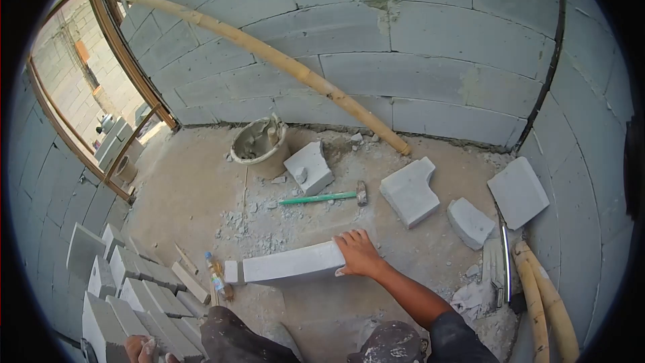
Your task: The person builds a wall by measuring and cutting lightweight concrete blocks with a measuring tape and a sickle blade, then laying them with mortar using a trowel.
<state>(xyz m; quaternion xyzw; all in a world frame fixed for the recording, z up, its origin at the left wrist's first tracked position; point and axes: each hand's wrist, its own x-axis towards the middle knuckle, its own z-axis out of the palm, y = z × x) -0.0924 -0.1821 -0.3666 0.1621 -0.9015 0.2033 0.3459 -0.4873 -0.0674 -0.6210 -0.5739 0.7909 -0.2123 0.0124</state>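
A long light-grey aerated concrete block lies across the floor in front of me. My right hand is closed over its right end, thumb on the near side and fingers over the far edge. At the lower left edge of the view, my left hand shows only in part, beside the stacked blocks. Its fingers are curled around something pale that I cannot make out. A small block offcut sits against the long block's left end, next to a plastic bottle.
A green-handled hammer lies beyond the block amid rubble. A mortar bucket and cut block pieces stand near the back wall. One bamboo pole leans across it; more poles and a metal straightedge are at right.
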